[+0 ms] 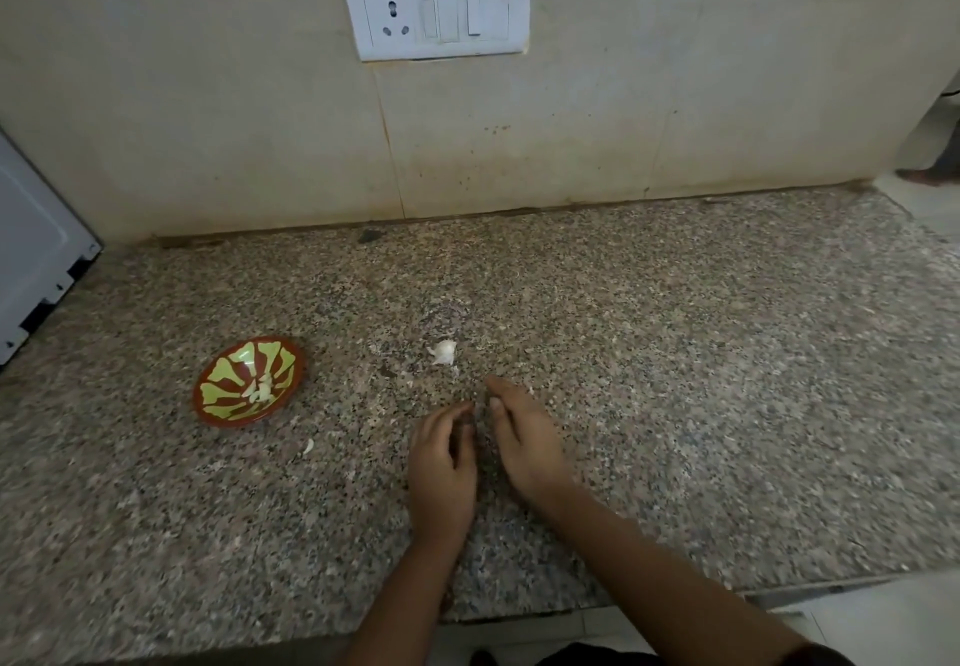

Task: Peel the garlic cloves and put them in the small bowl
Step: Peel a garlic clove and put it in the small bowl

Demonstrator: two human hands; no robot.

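At counter's left, the risks were logged first. The bowl sat well apart from the garlic piece. A peeled clove carried across could slip from the fingers onto the speckled counter, where pale bits would be hard to spot. A loose peel scrap lay near the bowl, toward the front edge, and could be swept in with a clove. The garlic piece lay just beyond both hands and neither touched it. It looked still in its skin, and papery skin may cling to fingers.

The left hand had its fingers loosely curled, with nothing seen held. The right hand had its fingers nearly straight, low over the counter, holding nothing. Contact with the stone could not be told.

Counts, left to right:
- white appliance: 1, edge only
- bowl: 1
- peeled cloves in the bowl: a pale cluster, number not resolvable
- peel scrap: 1, plus a few flecks near the garlic piece
- wall socket plate: 1
- garlic piece: 1
- hands: 2
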